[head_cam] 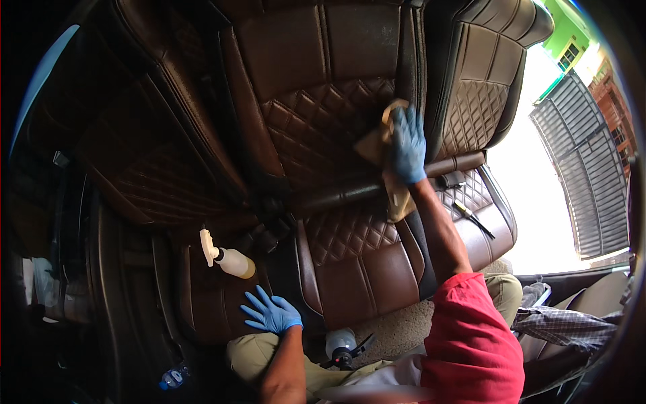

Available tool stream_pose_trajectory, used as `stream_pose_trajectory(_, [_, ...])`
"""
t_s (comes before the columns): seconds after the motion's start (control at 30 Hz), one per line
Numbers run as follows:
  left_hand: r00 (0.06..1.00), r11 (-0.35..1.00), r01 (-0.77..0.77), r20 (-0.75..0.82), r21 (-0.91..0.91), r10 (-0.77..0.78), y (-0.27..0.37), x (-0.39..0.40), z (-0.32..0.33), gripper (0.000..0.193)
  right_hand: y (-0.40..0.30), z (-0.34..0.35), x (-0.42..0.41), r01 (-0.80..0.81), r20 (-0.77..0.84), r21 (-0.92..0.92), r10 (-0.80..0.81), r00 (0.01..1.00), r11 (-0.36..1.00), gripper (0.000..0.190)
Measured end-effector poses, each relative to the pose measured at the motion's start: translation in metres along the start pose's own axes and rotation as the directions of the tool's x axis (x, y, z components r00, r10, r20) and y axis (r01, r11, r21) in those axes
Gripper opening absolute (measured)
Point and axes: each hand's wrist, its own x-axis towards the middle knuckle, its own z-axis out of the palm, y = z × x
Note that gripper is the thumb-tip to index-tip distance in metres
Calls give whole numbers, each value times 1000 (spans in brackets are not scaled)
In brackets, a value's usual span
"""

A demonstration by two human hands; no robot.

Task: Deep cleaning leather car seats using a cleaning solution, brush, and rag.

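My right hand [409, 149], in a blue glove, presses a tan cloth [398, 197] against the brown quilted backrest [323, 131] of a car's rear seat, near its right-hand seam. Part of the cloth hangs down over the seat's edge. On the left seat cushion [207, 303] rests my left hand [274, 312], also blue-gloved, palm down with fingers spread and nothing held. Just above that hand a spray bottle [234, 262] with a white trigger head and some yellowish liquid lies tilted on the cushion.
A brush [473, 218] lies on the right cushion below a seat-belt buckle [452, 179]. Between my legs and the middle cushion stands a pump sprayer [341, 346] on the floor. A plastic bottle [174, 377] lies at lower left. A checked cloth [560, 325] hangs near the open door at right.
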Motion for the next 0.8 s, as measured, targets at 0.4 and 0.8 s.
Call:
stream_pose_trajectory(0.4, [999,1000,24,-35,10,-24,-6,4,-4,59,1,-14,104,-541,-339,305,620,708,784,34])
stream_pose_trajectory(0.8, [999,998,42,-28,-40,-43,1,-1,10,57,16,-78,-26,-677,185,541,715,675,499,35])
